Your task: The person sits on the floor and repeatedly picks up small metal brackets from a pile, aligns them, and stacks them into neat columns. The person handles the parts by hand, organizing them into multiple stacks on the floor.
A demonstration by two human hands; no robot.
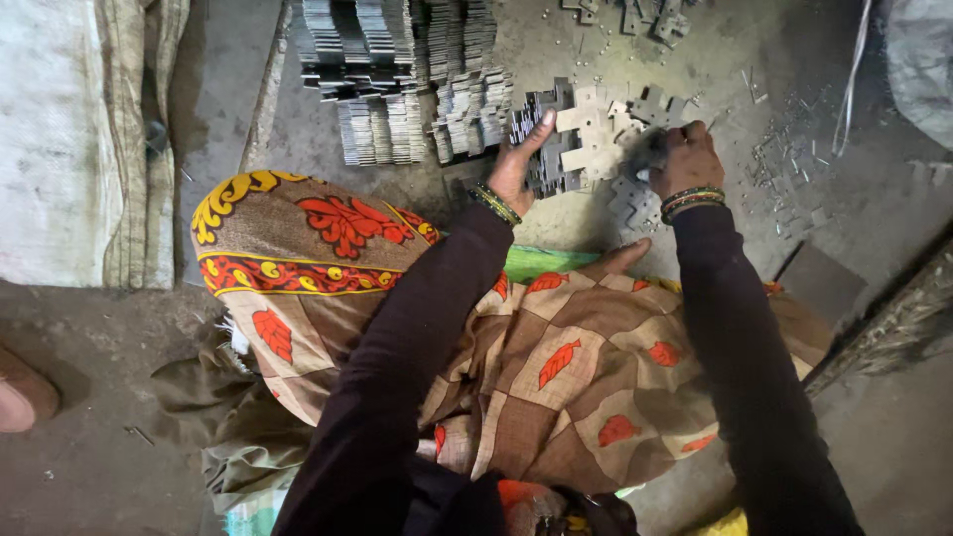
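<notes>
My left hand (518, 159) grips a row of flat grey metal stampings (549, 159) held upright on edge, thumb on top. My right hand (684, 154) is closed on a few loose stampings at the right side of the small pile of cut metal pieces (606, 119) on the floor. Both wrists wear beaded bangles, and dark sleeves cover both arms. My lap below is draped in brown patterned cloth with red leaf shapes.
Neat stacked rows of metal stampings (407, 69) stand at the back on the concrete floor. Small metal scraps (784, 159) are scattered to the right. A pale sack (60, 139) lies at left, and a metal edge (884, 308) runs at right.
</notes>
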